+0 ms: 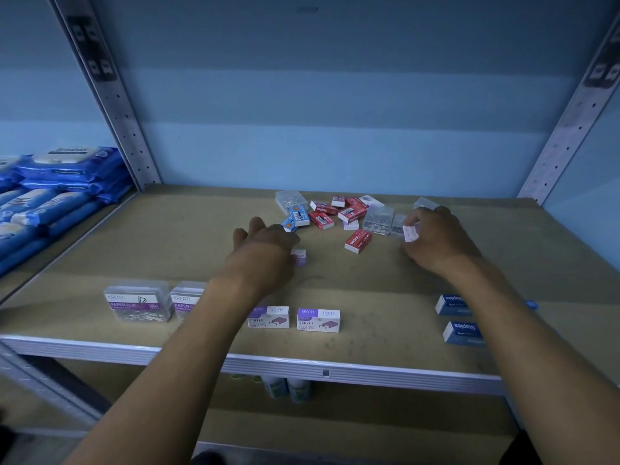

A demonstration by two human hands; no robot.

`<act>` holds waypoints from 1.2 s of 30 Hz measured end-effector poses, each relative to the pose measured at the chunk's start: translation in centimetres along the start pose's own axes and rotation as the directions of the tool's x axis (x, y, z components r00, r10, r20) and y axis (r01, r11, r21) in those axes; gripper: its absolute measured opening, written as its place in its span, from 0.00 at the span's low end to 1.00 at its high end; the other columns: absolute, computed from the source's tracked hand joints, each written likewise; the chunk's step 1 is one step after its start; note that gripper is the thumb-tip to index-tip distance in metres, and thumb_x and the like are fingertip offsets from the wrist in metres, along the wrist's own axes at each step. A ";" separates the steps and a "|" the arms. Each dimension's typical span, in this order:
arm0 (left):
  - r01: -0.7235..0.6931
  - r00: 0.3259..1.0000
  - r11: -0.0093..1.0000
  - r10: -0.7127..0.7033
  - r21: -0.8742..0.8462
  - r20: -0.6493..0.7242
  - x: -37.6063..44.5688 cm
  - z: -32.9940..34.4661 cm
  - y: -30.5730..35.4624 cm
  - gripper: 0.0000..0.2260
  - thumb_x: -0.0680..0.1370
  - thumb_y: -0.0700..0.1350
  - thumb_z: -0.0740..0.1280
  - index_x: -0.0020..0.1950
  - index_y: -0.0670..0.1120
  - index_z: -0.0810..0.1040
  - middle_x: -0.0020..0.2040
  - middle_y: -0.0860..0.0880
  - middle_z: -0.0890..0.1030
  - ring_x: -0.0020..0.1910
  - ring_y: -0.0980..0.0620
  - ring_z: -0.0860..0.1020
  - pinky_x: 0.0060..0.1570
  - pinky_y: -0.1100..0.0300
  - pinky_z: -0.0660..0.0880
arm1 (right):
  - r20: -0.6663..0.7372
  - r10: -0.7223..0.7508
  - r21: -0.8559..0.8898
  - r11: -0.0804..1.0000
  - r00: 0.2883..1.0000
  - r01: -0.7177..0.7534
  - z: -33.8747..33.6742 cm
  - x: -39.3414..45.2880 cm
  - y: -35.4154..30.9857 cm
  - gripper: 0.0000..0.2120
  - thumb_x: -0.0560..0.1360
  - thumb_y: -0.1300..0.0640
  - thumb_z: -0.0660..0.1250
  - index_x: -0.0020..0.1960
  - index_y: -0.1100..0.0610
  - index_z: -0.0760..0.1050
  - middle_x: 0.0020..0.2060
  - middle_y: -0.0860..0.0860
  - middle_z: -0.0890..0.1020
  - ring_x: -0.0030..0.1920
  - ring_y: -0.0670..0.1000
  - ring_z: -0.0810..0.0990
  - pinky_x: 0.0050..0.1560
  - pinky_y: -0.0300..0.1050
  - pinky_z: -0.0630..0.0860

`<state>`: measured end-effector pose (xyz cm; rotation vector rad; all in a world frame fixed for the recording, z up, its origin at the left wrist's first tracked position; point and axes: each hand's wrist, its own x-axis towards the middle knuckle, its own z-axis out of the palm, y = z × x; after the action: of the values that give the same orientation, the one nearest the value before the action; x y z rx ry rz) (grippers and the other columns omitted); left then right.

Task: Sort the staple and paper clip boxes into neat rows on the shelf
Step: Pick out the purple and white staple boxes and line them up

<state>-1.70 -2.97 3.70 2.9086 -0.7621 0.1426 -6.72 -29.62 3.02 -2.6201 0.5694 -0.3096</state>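
the left hand (265, 243) lies palm-down on the shelf (167, 236), fingers stretched toward a blue staple box (291, 224) at their tips; a small purple-and-white staple box (299, 257) peeks out from under the thumb side, and whether it is gripped cannot be told. the right hand (432, 236) curls its fingers round a small white box (410, 233) just beside the clear paper clip cases (379, 220). red staple boxes (358, 241) lie jumbled between the hands. near the front edge stand 2 kreati paper clip boxes (139, 303) and 2 kreati staples boxes (318, 319).
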 end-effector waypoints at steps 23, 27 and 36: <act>0.014 0.999 0.981 -0.021 -0.195 -0.035 0.7 0.1 0.2 0.16 0.66 0.51 0.79 0.50 0.55 0.78 0.49 0.58 0.80 0.55 0.53 0.66 0.51 0.57 0.59 | 0.330 -0.149 0.344 0.939 0.932 0.029 -1.5 -2.3 -0.6 0.19 0.69 0.60 0.76 0.55 0.43 0.79 0.45 0.44 0.87 0.40 0.46 0.84 0.45 0.42 0.79; -0.017 0.998 0.965 0.001 -0.262 -0.063 0.4 0.2 0.5 0.16 0.65 0.50 0.80 0.47 0.55 0.77 0.48 0.58 0.80 0.56 0.54 0.70 0.49 0.57 0.58 | 0.335 -0.211 0.413 0.909 0.918 0.058 -1.6 -2.9 -0.7 0.17 0.69 0.60 0.76 0.53 0.43 0.81 0.44 0.44 0.88 0.39 0.48 0.84 0.49 0.47 0.81; -0.012 1.000 0.970 0.005 -0.243 -0.029 0.2 0.2 0.5 0.15 0.67 0.52 0.79 0.50 0.56 0.81 0.49 0.59 0.80 0.56 0.56 0.72 0.52 0.58 0.59 | 0.352 -0.258 0.387 0.915 0.900 0.111 -0.6 -3.0 -1.2 0.34 0.63 0.68 0.81 0.58 0.37 0.78 0.45 0.46 0.85 0.42 0.51 0.85 0.47 0.53 0.84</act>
<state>-1.75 -3.57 3.56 2.6668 -0.7310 0.0837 -9.14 -27.54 3.80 -2.2870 0.1030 0.0649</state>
